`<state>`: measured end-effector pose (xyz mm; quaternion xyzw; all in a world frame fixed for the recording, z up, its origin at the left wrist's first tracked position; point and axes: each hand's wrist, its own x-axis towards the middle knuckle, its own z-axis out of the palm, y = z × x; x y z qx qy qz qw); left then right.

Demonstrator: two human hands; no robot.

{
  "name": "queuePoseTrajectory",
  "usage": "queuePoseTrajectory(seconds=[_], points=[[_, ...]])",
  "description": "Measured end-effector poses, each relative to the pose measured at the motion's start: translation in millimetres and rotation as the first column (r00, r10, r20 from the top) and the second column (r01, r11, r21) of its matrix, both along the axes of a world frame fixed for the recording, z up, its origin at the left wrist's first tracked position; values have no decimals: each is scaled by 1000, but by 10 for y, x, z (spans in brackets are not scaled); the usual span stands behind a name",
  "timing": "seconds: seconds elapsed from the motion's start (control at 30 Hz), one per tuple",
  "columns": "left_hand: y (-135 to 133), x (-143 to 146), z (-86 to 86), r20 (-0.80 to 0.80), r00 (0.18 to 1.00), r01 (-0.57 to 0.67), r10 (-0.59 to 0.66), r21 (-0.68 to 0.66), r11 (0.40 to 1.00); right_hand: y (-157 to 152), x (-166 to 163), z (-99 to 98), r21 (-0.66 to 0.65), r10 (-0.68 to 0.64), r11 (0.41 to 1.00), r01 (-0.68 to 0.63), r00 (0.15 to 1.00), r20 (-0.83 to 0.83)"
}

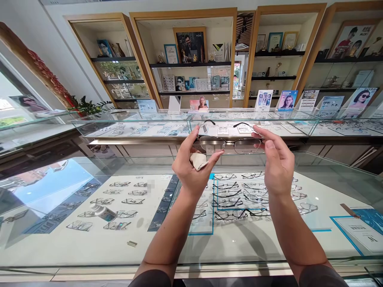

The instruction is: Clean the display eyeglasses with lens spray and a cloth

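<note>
A pair of eyeglasses (229, 142) with a dark upper rim is held up in front of me, its temples pointing away. My left hand (194, 163) grips the left end of the frame and also has a crumpled white cloth (199, 161) tucked in its palm. At the other end, my right hand (278, 159) pinches the hinge and temple between thumb and fingers. Below both hands lies a glass-topped display counter (161, 255) with rows of glasses (229, 215) visible through it.
A small white bottle (103, 212) stands on the counter's left side. Farther back runs a second glass showcase (131, 128) with advertising cards (263, 100) on top. Wooden wall shelves (184, 14) line the back, and a green plant (89, 107) is at left.
</note>
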<state>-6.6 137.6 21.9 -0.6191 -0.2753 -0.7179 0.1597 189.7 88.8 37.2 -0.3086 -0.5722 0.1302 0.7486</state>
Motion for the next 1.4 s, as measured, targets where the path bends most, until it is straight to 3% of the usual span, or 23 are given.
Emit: queuePoseTrajectory(seconds=[0.23, 0.43, 0.63, 0.83, 0.97, 1.07, 1.27, 1.4], points=[[-32, -7, 18, 8, 1000, 19, -19, -41, 999, -14, -6, 6, -23, 71, 997, -72, 997, -41], [-97, -30, 64, 63, 993, 106, -96, -183, 977, -9, 15, 4, -84, 97, 991, -100, 994, -47], [-118, -82, 167, 173, 960, 269, -222, -336, 903, -31, -2, -12, -97, 91, 991, -96, 994, -59], [60, -220, 183, 202, 911, 412, -360, -402, 818, -106, -47, 9, -92, 105, 990, -110, 993, -57], [164, -296, 174, 194, 896, 443, -399, -438, 782, -123, -82, 12, -82, 97, 992, -100, 994, -42], [149, -295, 177, 183, 904, 427, -387, -438, 791, -86, -91, -4, -91, 126, 987, -131, 990, -59], [-11, -151, 171, 124, 945, 326, -301, -350, 878, 14, -70, -31, -140, 118, 981, -131, 988, -103], [-41, -88, 153, 62, 958, 284, -281, -349, 893, 14, -66, -14, -148, 124, 980, -135, 989, -85]])
